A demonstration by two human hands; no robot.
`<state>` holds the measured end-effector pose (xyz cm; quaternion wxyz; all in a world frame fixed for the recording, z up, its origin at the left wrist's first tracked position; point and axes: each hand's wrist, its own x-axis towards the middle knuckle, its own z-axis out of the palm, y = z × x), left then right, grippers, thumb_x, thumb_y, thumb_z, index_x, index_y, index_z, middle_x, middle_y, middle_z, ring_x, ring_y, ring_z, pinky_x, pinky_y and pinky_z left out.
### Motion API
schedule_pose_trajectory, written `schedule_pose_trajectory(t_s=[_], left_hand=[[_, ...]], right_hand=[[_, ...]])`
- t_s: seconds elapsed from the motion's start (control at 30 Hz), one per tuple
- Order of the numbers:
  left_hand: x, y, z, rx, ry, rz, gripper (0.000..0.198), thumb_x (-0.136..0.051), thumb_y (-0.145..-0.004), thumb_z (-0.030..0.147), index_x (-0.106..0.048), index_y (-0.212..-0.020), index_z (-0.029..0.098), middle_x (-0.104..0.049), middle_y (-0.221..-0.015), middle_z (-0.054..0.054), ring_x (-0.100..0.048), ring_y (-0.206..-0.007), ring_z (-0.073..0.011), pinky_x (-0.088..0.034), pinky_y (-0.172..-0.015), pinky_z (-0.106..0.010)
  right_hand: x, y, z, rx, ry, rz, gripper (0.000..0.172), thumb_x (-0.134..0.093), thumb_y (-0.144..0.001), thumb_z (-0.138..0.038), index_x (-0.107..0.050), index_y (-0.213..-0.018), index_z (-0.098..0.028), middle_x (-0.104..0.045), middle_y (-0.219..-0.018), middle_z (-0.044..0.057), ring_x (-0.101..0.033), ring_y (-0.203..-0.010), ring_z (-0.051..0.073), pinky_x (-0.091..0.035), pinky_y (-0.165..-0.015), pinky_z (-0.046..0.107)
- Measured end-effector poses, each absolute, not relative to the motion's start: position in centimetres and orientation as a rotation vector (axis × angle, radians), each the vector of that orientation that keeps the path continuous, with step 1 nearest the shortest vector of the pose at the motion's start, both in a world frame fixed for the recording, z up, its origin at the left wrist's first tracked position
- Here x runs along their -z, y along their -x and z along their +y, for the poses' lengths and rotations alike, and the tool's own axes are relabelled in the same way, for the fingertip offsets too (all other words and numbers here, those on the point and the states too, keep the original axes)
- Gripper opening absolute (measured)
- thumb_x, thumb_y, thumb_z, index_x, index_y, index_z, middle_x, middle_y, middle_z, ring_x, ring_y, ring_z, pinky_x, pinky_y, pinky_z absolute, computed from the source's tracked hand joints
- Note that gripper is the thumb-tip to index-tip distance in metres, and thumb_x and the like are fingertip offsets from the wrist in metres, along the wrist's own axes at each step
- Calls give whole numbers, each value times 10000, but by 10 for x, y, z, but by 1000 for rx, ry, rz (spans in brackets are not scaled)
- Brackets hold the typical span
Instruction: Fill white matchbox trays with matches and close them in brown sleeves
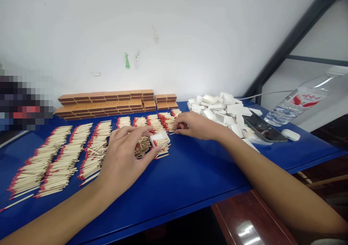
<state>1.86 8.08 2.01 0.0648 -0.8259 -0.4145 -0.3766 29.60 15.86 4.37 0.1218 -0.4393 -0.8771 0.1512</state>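
My left hand (pixel 125 152) grips a small white matchbox tray (pixel 160 138) between thumb and fingers. A few red-tipped matches lie inside the tray, which is tilted a little over a row of loose matches (pixel 162 151). At the right end of the match rows, my right hand (pixel 194 124) has its fingers pinched together on matches, with a red tip showing between them. Just beside those fingertips is a short row of matches (pixel 168 120). Longer match rows (pixel 62 165) stretch across the left of the blue table (pixel 187 179).
Orange-brown matchboxes (pixel 108 105) are stacked along the wall. A heap of white matchbox trays (pixel 217 107) lies at the back right. Near it are a phone (pixel 263 127), a white earbud case (pixel 290 135) and a water bottle (pixel 299 98). A pixelated patch covers the far left.
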Motion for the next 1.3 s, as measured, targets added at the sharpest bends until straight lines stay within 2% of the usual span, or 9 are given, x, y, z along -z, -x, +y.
schedule_pose_trajectory(t_s=[0.33,0.67,0.8,1.13,1.3], left_hand=[[-19,-19,84,1124,2496,-1282,378,-765,-973,402,-650,-1308,269,-805,-1109,-52,-712,-1119,-312,-506,-1034,-509],[-20,-19,81,1119,2490,-1270,360,-757,-977,403,-657,-1291,257,-801,-1121,-49,-717,-1097,-315,-505,-1018,-504],[-20,-19,82,1121,2485,-1261,371,-756,-984,398,-645,-1308,256,-796,-1128,-56,-712,-1105,-306,-504,-1016,-490],[-20,-19,82,1125,2491,-1265,365,-760,-977,404,-650,-1299,272,-806,-1119,-48,-717,-1103,-313,-498,-1029,-499],[-20,-19,82,1116,2504,-1253,368,-761,-979,394,-647,-1304,261,-811,-1111,-45,-714,-1100,-313,-495,-1020,-497]], right_hand=[[-49,-297,154,-509,1350,-2574,96,-647,-881,-138,-715,-829,-182,-620,-712,-13,-503,-632,131,-312,-625,288],[-51,-294,149,-566,1312,-2601,91,-664,-891,-166,-712,-816,-184,-687,-792,17,-554,-672,138,-361,-630,286],[-50,-294,150,-542,1331,-2581,60,-685,-908,-215,-726,-874,-187,-668,-782,7,-548,-671,137,-354,-620,280],[-48,-298,153,-624,1338,-2591,106,-638,-960,-204,-711,-884,-187,-629,-738,-9,-501,-638,134,-320,-623,284],[-56,-288,144,-521,1165,-2468,173,-664,-1001,-312,-673,-879,-189,-597,-764,-7,-478,-686,148,-316,-654,290]])
